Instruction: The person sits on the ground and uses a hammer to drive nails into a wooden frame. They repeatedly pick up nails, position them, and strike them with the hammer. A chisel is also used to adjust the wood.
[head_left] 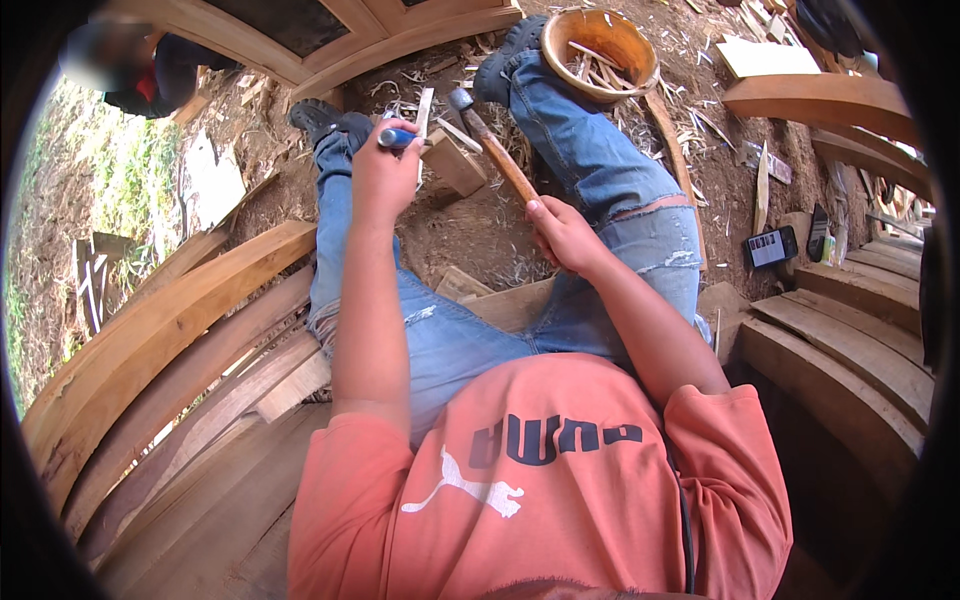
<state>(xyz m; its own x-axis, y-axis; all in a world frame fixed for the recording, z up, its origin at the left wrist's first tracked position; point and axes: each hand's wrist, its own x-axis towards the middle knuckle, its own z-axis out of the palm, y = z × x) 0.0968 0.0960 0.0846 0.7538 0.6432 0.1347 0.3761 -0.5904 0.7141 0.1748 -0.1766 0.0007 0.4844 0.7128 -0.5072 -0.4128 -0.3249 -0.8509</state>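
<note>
You sat with one leg at each side of the wooden block (455,168), which lay on the ground and was the landmark for everything; perhaps the legs were so parted to leave space for both arms. Just to the left of the block, your left hand (384,165) was closed around a blue-handled tool (398,139), its fingers wrapped on the handle and its rounded end turned up to view. I could not tell if its hidden lower end touched the block. A pale wood strip (425,108) stood close to these fingers, beyond the block, but whether they pinched it also I could not see. To the right of the block and nearer to your body, your right hand (562,235) gripped the hammer (505,160) with fingers folded around the low end of its wooden handle, probably because this leaves the head free and gives a longer swing. The hammer's head was raised toward the side beyond the block. Farther beyond the block, to its right, the round bucket (646,84) contained wood pieces (600,72), seemingly to keep them together. The phone (770,247) lay well to the right of the block, apart from both hands.
</note>
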